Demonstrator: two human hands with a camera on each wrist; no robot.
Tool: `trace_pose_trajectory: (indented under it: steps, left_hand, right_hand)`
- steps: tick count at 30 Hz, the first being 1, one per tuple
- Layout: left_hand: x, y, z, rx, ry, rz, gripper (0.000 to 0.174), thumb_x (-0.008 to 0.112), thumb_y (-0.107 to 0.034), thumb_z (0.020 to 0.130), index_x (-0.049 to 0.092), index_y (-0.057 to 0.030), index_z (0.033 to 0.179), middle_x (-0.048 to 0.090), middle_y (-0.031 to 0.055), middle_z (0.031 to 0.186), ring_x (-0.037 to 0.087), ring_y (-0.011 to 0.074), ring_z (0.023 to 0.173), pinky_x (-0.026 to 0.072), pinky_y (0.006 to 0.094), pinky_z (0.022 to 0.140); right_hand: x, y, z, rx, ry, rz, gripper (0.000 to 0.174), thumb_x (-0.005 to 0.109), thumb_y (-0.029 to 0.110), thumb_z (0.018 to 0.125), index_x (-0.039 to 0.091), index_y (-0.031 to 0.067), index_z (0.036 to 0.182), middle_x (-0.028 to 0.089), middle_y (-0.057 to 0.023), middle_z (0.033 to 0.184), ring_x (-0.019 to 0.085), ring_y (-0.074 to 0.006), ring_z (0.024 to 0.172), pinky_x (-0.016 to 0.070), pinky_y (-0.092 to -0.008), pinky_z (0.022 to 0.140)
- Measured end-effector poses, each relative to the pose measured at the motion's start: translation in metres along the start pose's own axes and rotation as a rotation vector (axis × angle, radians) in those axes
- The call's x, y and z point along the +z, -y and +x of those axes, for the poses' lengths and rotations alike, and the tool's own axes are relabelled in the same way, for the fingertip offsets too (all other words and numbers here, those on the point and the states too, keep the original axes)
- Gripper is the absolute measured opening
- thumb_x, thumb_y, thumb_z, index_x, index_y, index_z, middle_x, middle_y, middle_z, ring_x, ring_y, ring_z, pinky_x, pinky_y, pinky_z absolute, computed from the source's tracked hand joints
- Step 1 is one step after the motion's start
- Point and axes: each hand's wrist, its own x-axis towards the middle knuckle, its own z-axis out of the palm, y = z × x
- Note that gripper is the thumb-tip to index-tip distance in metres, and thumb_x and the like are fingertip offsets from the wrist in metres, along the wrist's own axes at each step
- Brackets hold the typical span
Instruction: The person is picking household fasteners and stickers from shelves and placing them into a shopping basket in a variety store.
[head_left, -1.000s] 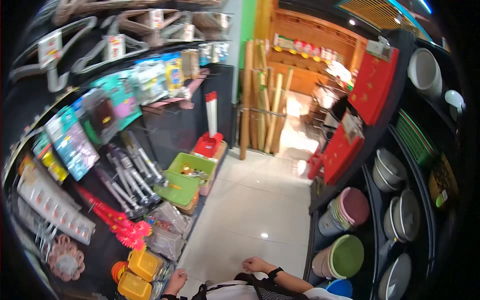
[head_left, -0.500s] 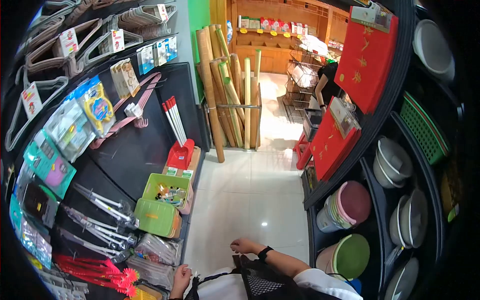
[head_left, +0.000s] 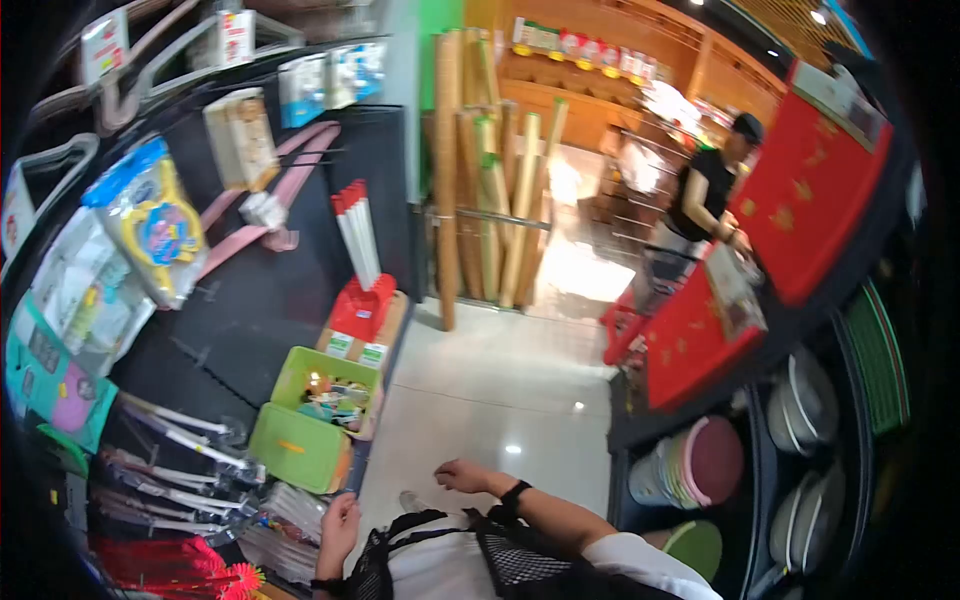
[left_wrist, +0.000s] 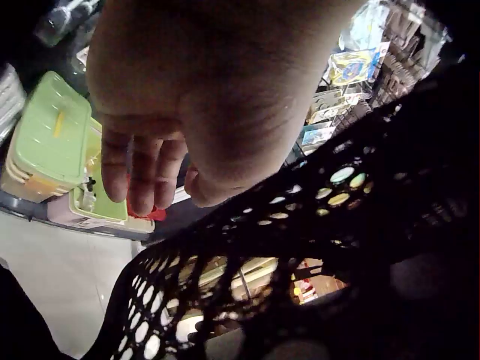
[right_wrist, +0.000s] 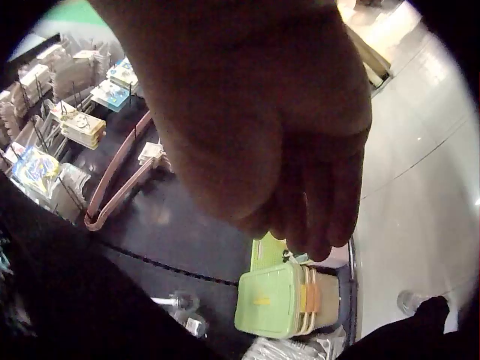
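My left hand [head_left: 341, 522] hangs low beside the left shelf, its fingers loosely bent and holding nothing. In the left wrist view its fingers [left_wrist: 144, 169] point down, with black mesh fabric [left_wrist: 300, 217] close by. My right hand [head_left: 464, 476] is held in front of the body over the aisle floor, also with nothing in it; the right wrist view shows its fingers [right_wrist: 322, 202] relaxed. Nearest the left hand is a green lidded box [head_left: 298, 447] on the low shelf. Behind it an open green bin [head_left: 285, 380] holds small mixed items.
A red dustpan [head_left: 360, 310] and wrapped rolls or poles [head_left: 446, 200] stand farther along. Pink buckets [head_left: 715, 460], a green bucket [head_left: 695, 548] and grey basins [head_left: 810, 400] fill the right shelves. Red hanging goods [head_left: 700, 345] jut out there. A person in black [head_left: 700, 195] stands beyond. Tiled floor [head_left: 470, 370] runs between.
The view has swung and moved forward along the aisle. The person beyond the red goods has come into fuller sight. Both hands stay empty, slightly farther left in view.
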Motion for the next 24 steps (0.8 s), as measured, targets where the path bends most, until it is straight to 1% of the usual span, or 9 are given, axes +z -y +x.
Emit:
trace_pose_trajectory:
  steps: [4,8,11,13,15,18,21,23,24]
  left_hand:
    - [-0.006,-0.061,0.065,0.099,0.027,-0.092,0.027,0.059,-0.007,0.091,0.056,0.002,0.117,0.066,0.0106,0.099,0.062,0.0145,0.09,0.0498,0.0268,0.08]
    - [-0.013,-0.12,0.117,0.21,-0.008,-0.017,0.026,0.059,-0.009,0.092,0.057,-0.001,0.117,0.066,0.0079,0.101,0.062,0.0135,0.089,0.0504,0.0276,0.079]
    - [-0.02,-0.156,0.147,0.13,0.007,-0.116,0.027,0.057,-0.01,0.093,0.056,-0.0003,0.119,0.065,0.006,0.095,0.061,0.0123,0.083,0.0493,0.0266,0.075]
    - [-0.022,-0.171,0.165,0.133,0.002,-0.169,0.028,0.058,-0.011,0.093,0.056,-0.0006,0.119,0.064,0.0049,0.098,0.06,0.0115,0.085,0.0487,0.0267,0.075]
    - [-0.028,-0.202,0.179,0.277,-0.087,0.016,0.028,0.059,-0.009,0.092,0.056,-0.0016,0.118,0.063,0.0086,0.107,0.062,0.0149,0.09,0.0505,0.0279,0.075]
    - [-0.034,-0.229,0.206,0.322,-0.176,0.074,0.03,0.059,-0.009,0.091,0.056,-0.0015,0.119,0.061,0.0089,0.109,0.061,0.0154,0.091,0.0501,0.0277,0.074]
    - [-0.038,-0.25,0.237,0.381,-0.269,0.124,0.03,0.06,-0.01,0.09,0.056,-0.002,0.119,0.061,0.0091,0.108,0.06,0.0157,0.091,0.0496,0.0277,0.075]
    - [-0.038,-0.286,0.257,0.388,-0.369,0.122,0.032,0.059,-0.011,0.09,0.055,-0.0025,0.121,0.06,0.0103,0.11,0.06,0.0169,0.091,0.0495,0.029,0.076]
    - [-0.038,-0.312,0.264,0.375,-0.374,0.021,0.035,0.059,-0.012,0.09,0.053,-0.0033,0.124,0.059,0.012,0.112,0.06,0.0179,0.094,0.0493,0.0298,0.077]
  right_hand:
    - [-0.051,0.057,0.013,0.069,-0.03,-0.017,0.04,0.051,0.031,0.096,0.06,-0.0014,0.118,0.07,-0.012,0.102,0.069,-0.0193,0.086,0.0542,-0.0316,0.072]
    - [-0.093,0.081,0.05,0.07,-0.054,-0.038,0.038,0.05,0.029,0.098,0.059,0.0014,0.121,0.069,-0.0096,0.105,0.068,-0.018,0.091,0.0538,-0.0298,0.076]
    - [-0.111,0.109,0.073,0.03,-0.107,0.031,0.036,0.05,0.027,0.098,0.058,0.0013,0.122,0.068,-0.0092,0.108,0.067,-0.0178,0.094,0.0537,-0.0303,0.079]
    - [-0.134,0.143,0.091,-0.111,-0.217,0.043,0.033,0.053,0.024,0.096,0.061,-0.0008,0.117,0.071,-0.0106,0.098,0.069,-0.0192,0.085,0.0533,-0.031,0.074]
    - [-0.157,0.176,0.107,-0.157,-0.215,0.071,0.032,0.053,0.023,0.096,0.061,-0.0009,0.116,0.07,-0.0097,0.096,0.068,-0.0173,0.084,0.0531,-0.0309,0.073]
    - [-0.193,0.231,0.135,-0.288,-0.246,0.091,0.03,0.054,0.021,0.096,0.062,-0.0015,0.113,0.069,-0.0101,0.093,0.066,-0.0143,0.084,0.0519,-0.0296,0.074]
    - [-0.235,0.297,0.16,-0.462,-0.326,-0.096,0.029,0.057,0.021,0.095,0.062,-0.0016,0.113,0.068,-0.0118,0.094,0.065,-0.0161,0.086,0.0508,-0.029,0.079]
    - [-0.259,0.324,0.195,-0.693,-0.368,-0.054,0.031,0.057,0.021,0.096,0.061,-0.0017,0.116,0.068,-0.0122,0.102,0.063,-0.0161,0.094,0.0497,-0.0294,0.082]
    - [-0.272,0.342,0.209,-0.69,-0.339,0.009,0.033,0.057,0.022,0.096,0.059,-0.0023,0.119,0.067,-0.0121,0.106,0.063,-0.0163,0.097,0.0492,-0.0295,0.084]
